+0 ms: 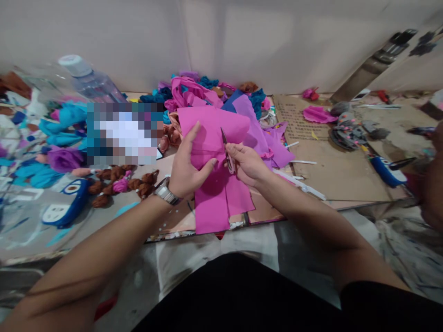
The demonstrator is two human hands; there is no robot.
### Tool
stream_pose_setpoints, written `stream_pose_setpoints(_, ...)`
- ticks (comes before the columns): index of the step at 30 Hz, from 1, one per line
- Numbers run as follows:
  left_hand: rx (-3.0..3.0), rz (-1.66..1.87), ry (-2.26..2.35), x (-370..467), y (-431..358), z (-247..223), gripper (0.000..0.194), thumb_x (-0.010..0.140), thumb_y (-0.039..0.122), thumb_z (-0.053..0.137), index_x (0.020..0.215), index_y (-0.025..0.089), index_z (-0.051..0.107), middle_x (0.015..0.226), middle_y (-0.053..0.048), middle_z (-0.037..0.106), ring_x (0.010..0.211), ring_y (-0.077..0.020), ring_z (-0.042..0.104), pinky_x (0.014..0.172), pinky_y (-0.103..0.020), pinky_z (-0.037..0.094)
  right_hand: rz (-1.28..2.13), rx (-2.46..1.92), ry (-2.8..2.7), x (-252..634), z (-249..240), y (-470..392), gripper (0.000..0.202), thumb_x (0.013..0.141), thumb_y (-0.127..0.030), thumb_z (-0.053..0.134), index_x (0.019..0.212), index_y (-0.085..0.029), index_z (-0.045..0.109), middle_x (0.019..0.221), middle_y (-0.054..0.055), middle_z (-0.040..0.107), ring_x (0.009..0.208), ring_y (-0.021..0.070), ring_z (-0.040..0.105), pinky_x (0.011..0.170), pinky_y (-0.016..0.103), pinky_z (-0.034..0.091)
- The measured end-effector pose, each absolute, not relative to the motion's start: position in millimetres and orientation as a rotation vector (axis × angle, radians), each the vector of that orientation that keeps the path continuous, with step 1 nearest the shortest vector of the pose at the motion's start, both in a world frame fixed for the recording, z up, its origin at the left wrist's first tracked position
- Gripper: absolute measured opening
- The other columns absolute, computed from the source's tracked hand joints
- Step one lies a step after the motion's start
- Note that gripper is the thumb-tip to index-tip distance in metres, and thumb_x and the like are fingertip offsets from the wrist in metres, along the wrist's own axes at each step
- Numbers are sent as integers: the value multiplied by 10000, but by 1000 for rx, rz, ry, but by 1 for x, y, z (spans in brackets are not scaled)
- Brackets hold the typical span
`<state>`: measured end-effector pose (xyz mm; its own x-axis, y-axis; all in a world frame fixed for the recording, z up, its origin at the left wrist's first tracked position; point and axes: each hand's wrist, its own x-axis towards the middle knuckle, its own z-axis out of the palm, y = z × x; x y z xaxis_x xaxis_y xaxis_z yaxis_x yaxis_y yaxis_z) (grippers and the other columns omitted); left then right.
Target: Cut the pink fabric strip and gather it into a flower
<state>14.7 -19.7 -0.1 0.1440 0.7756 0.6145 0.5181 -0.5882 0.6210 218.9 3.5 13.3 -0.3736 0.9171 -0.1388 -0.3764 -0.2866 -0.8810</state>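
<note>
Pink crepe paper (211, 203) lies in the middle of the work surface, with a slit running up from its lower edge and its upper part folded over. My left hand (194, 166), with a metal watch at the wrist, rests on the left side of the paper, thumb and fingers spread. My right hand (245, 163) is closed around the handles of small scissors (231, 163), whose blades point up over the pink paper. Purple paper (252, 122) lies just behind and to the right of it.
Crumpled coloured paper (194, 92) is heaped at the back. Left are a plastic bottle (93, 83), brown paper flowers (110, 182) and a blue case (71, 200). Cardboard (308, 157), a dark bottle (374, 64) and another person's blurred arm (432, 175) are right.
</note>
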Motion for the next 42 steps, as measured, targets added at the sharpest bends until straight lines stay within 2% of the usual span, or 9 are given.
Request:
stream_pose_setpoints(6,2111,1492,1268,11,-19,5,874,939,700,683,1634,247,408,1687,-153,456,1575,-368,448,1356,-581,314,1772,-858,-966,219,14,3,501,711,-574,958,845,-185,672,658,-50,649,534,81,568,451,200,384)
stream_pose_setpoints(13,2175,1490,1291,14,-20,7,843,931,631,730,1616,228,448,1654,-154,506,1537,-358,502,1329,-567,379,1730,-837,-986,218,18,1,513,686,-590,965,788,-192,658,620,-68,606,515,72,526,477,202,411)
stream_pose_setpoints(19,2143,1470,1304,13,-20,5,881,915,637,748,1635,242,432,1681,-146,476,1567,-362,463,1350,-568,339,1727,-840,-976,219,19,0,514,660,-570,983,832,-193,679,664,-62,624,565,76,566,491,193,409)
stream_pose_setpoints(23,2146,1467,1292,14,-19,3,888,923,635,736,1653,251,408,1706,-137,444,1585,-362,438,1360,-569,317,1711,-844,-996,218,20,0,513,667,-576,978,832,-192,680,651,-63,608,546,72,540,472,193,383)
stream_pose_setpoints(28,2188,1464,1277,15,-20,2,853,944,595,723,1655,247,406,1691,-144,464,1581,-359,445,1357,-580,313,1701,-833,-1043,219,18,1,526,680,-617,960,806,-196,671,619,-60,598,512,73,507,451,197,365)
stream_pose_setpoints(42,2168,1440,1285,18,-22,1,867,929,617,728,1649,248,418,1684,-148,471,1585,-380,432,1363,-599,283,1688,-857,-1054,218,14,2,514,717,-635,931,760,-201,659,554,-59,579,447,79,470,412,215,346)
